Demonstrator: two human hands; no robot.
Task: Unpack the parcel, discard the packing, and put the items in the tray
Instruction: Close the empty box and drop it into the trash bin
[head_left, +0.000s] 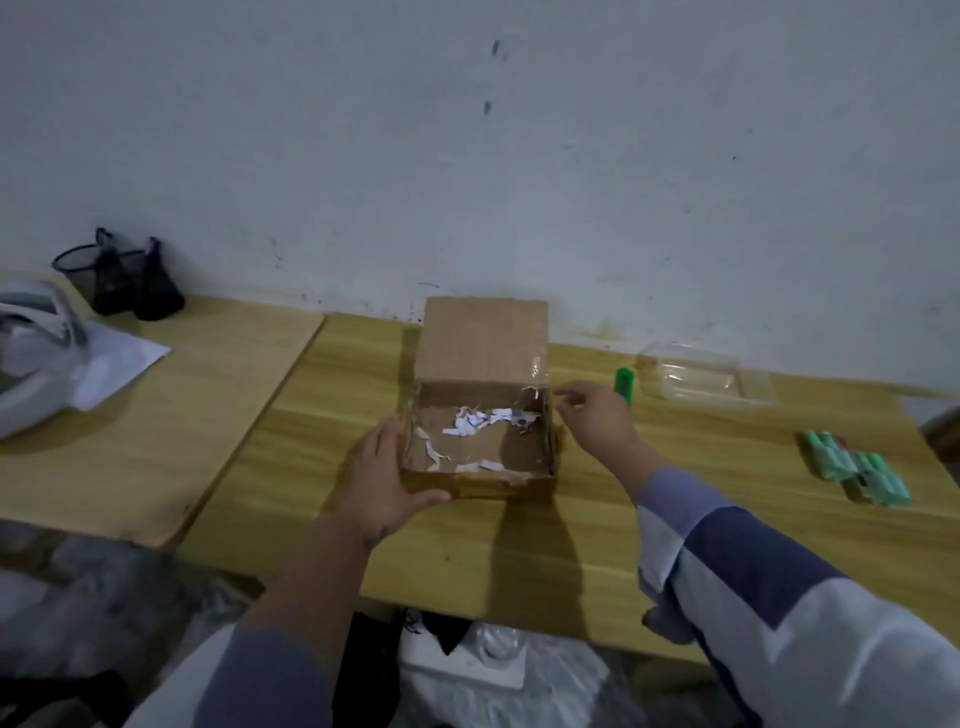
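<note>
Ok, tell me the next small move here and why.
Probably lift the cardboard box and tip out its paper scraps. Only scraps remain inside, the green packets lie on the table, and the left hand already holds the box's corner while the right hand hovers at its rim.

Between the left hand and right hand sits a brown cardboard box with white paper scraps inside. Just beyond the right hand lies a bright green cutter; further right, a clear tray and mint-green packets. The table is yellowish wood grain. The sleeves are blue and white blocks.
</note>
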